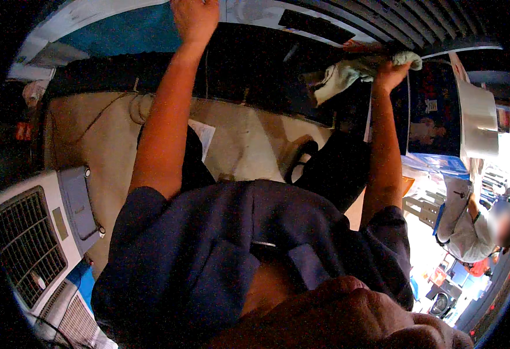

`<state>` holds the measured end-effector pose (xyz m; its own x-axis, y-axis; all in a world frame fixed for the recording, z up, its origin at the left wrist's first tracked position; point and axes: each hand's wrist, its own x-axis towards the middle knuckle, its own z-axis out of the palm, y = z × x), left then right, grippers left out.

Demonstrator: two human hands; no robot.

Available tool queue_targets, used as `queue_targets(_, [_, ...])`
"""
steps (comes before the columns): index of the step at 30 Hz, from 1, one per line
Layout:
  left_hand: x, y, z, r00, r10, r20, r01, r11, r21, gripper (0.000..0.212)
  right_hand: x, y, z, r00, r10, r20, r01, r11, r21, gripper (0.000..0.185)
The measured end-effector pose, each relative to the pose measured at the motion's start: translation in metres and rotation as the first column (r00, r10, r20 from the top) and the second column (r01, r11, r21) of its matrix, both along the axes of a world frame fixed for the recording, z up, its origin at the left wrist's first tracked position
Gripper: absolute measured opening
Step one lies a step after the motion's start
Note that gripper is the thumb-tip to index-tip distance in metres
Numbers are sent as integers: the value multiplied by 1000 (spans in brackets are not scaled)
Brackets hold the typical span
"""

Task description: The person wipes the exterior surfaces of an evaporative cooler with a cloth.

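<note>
At the upper edge of the view, my left hand [197, 21] rests against the pale frame of a large machine or cabinet, over a blue panel [128, 30]. Its fingertips are cut off by the picture's edge, so what it grips cannot be told. My right hand [392, 75] holds a crumpled pale cloth [340, 78], part of which hangs down to the left. Above that hand run the dark slats [399, 22] of a ribbed panel. A dark rectangular opening or plate [316, 27] sits in the frame between my hands.
On the left stands a wheeled air cooler [32, 244] with a dark grille. A cable [102, 115] lies on the beige floor [237, 139], near a printed sheet [203, 133]. Right of my arm is a dark printed box [433, 104]. Farther right, a person in grey [468, 235] sits in bright light.
</note>
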<state>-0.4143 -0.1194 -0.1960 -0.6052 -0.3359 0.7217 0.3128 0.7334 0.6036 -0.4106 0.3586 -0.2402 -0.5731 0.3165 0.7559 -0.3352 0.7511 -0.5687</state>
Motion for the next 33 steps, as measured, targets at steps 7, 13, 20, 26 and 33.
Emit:
queue_targets(7, [-12, -22, -2, 949, -311, 51, 276, 898, 342, 50, 12, -144, 5, 977, -10, 213, -59, 947, 316, 88])
queue_targets(13, [-22, -27, -21, 919, -394, 7, 300, 712, 635, 47, 18, -250, 22, 922, 200, 331, -301, 909, 287, 85])
queue_targets(20, [-2, -35, 3, 773, -634, -30, 325, 355, 876, 75, 6, -315, 11, 976, 172, 130, -196, 961, 198, 88])
queue_targets(26, [-6, -43, -2, 759, -650, 31, 308, 401, 863, 80, 15, -365, 25, 911, 329, 250, -397, 865, 306, 76])
queue_targets(33, [8, -53, 6, 759, -649, 53, 321, 444, 836, 83, 12, -352, 59, 926, 54, 373, -341, 541, 769, 53])
